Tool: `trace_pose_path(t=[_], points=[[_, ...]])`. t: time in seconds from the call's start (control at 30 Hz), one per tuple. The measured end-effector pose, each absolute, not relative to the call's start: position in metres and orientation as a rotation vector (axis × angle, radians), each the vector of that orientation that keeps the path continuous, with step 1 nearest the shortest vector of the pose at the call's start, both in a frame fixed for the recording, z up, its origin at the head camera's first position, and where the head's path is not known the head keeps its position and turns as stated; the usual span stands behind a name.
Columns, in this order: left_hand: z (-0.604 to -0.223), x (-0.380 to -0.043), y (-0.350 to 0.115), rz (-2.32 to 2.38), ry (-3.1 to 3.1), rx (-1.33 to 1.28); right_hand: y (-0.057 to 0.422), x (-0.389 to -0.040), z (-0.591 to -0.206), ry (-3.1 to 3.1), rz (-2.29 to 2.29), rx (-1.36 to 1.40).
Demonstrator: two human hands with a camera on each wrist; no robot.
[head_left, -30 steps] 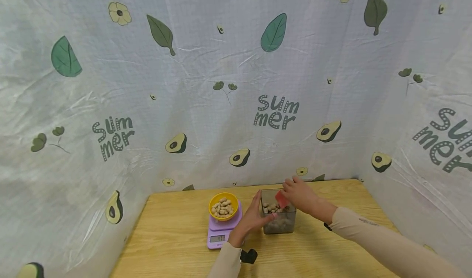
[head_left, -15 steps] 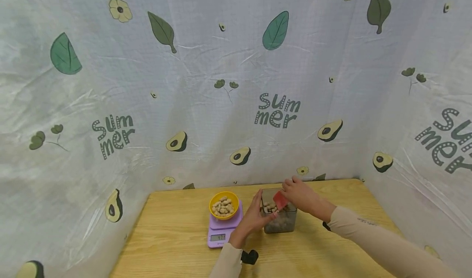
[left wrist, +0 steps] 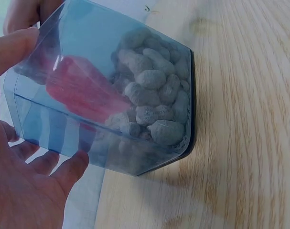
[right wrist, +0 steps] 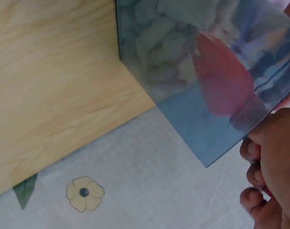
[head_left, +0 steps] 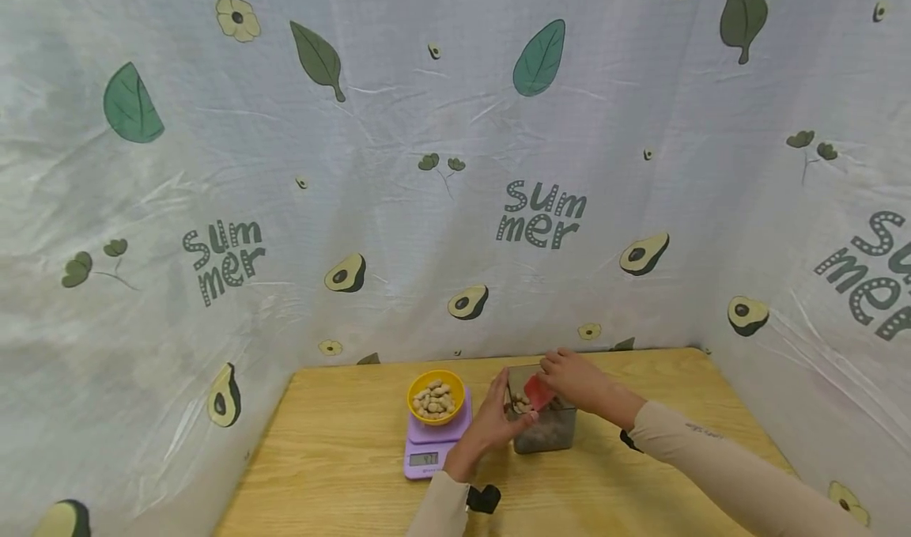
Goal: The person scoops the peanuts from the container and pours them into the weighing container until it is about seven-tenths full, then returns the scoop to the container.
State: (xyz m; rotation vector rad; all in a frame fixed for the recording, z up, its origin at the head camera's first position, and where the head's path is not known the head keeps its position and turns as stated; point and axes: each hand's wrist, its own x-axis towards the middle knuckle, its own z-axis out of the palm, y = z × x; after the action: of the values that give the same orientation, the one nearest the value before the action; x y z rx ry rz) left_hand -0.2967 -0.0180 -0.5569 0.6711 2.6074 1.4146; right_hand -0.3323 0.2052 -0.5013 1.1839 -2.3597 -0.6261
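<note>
A see-through grey container point(head_left: 545, 436) stands on the table with unshelled peanuts point(left wrist: 149, 78) in its lower part. My left hand point(head_left: 489, 428) holds it at the near left corner, thumb near the rim and fingers spread along the side. My right hand point(head_left: 580, 380) grips a red scoop point(head_left: 538, 393) from above the rim, its fingers curled in the right wrist view. Through the clear wall, the left wrist view shows the scoop's tip pushed in among the peanuts. The handle is mostly hidden by the right hand.
Left of the container, a purple kitchen scale point(head_left: 425, 446) with a lit display carries a yellow bowl point(head_left: 411, 404) of peanuts. The wooden table point(head_left: 342, 442) ends at a patterned curtain point(head_left: 398, 300) at the back and sides.
The right hand and the red scoop have shifted slightly left and lower inside the container. The left hand keeps its place on the container; the head view has moved a little.
</note>
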Motion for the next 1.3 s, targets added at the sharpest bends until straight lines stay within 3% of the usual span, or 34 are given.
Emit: trace_pose_path(t=[0.3, 0.5, 0.8, 1.1, 1.3], points=[[-0.554, -0.299, -0.023, 1.39, 2.642, 0.662, 0.2, -0.332, -0.489, -2.418, -0.534, 1.203], [-0.555, -0.297, -0.021, 1.412, 2.625, 0.667, 0.201, -0.336, -0.501, -2.381, -0.618, 1.171], [-0.556, -0.297, -0.023, 1.413, 2.632, 0.64, 0.214, -0.338, -0.506, -2.358, -0.232, 1.289], [-0.558, -0.293, -0.022, 1.432, 2.588, 0.659, 0.208, -0.331, -0.504, -2.351, -0.586, 1.207], [-0.556, -0.29, -0.025, 1.41, 2.61, 0.657, 0.203, -0.331, -0.502, -2.415, -0.474, 1.294]])
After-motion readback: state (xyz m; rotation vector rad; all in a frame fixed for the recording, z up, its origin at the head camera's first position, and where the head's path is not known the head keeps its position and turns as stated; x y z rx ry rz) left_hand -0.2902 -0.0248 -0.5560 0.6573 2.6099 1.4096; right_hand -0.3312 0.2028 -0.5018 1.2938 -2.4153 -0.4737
